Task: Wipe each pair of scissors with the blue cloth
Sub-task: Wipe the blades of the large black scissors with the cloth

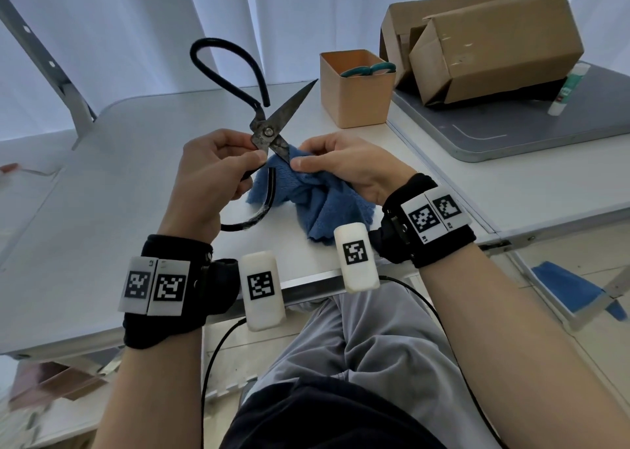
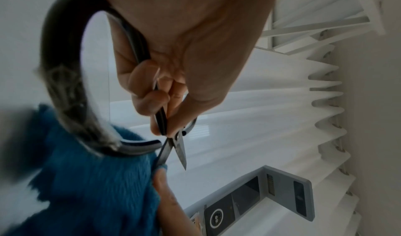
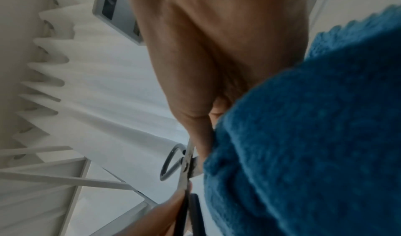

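Head view shows the left hand [image 1: 208, 172] gripping the black scissors [image 1: 267, 131] at the pivot, blades splayed, while the right hand [image 1: 341, 165] pinches the blue cloth [image 1: 324, 203] round the lower blade (free blade points upper right).

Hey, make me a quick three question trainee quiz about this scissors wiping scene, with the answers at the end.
1. True or false: the blades of the large black-handled iron scissors are spread open.
2. Which hand pinches the blue terry cloth round a blade? A) left hand B) right hand
3. Fill in: the teal-handled scissors stand in the tan square ____.

Key: 1 true; 2 B; 3 cup.
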Available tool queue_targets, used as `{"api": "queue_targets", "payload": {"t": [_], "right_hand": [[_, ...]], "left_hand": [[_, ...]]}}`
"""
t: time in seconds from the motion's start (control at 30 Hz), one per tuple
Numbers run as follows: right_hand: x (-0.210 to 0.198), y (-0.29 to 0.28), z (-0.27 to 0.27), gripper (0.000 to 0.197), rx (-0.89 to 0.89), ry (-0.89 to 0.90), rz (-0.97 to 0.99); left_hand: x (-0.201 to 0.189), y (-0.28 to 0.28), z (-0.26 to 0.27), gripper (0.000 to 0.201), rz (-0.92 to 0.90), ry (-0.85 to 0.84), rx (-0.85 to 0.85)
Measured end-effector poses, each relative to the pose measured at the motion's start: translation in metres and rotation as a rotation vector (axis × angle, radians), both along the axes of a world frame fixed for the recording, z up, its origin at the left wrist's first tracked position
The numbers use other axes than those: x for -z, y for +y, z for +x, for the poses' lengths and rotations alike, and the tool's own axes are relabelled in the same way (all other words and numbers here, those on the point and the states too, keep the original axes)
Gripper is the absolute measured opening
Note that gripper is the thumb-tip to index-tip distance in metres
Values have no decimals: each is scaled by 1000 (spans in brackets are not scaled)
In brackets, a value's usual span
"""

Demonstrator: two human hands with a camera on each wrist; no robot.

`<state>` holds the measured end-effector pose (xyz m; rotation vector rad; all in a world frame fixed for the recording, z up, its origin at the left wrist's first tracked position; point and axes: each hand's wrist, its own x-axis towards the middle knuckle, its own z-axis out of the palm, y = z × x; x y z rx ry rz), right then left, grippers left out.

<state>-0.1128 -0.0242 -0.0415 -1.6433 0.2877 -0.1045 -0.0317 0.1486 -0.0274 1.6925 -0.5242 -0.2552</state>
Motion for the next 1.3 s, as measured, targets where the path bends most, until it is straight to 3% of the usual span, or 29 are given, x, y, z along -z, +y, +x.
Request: {"api": "queue_targets", "payload": {"t": [0.1,0.2,0.4,0.63,0.77,0.97,1.17,1.3], "right_hand": [[1,1,1,15,17,7,-48],[0,-3,-1,6,-45,24,30],[2,-2,-3,21,12,8,-25],[2,-3,-4,2,18,37,-2],[3,-1,-4,20,40,33,-53],[4,-4,-6,8,-27,33,31],[2,-2,-9,19,51,34,-10],[4,-6,-3,15,248,25,-9]], "left_hand": [[-1,0,2,10,-6,7,-12],[1,1,2,10,-1,13,-10],[0,0,3,13,-22,15,-34],[1,3,3,15,-51,12,-56],[0,2,5,12,-73,20,-74],[2,4,4,9,-76,35,-68],[0,5,9,13,-84,29,-88],[-2,9,12,10,-89,1,-118]]}}
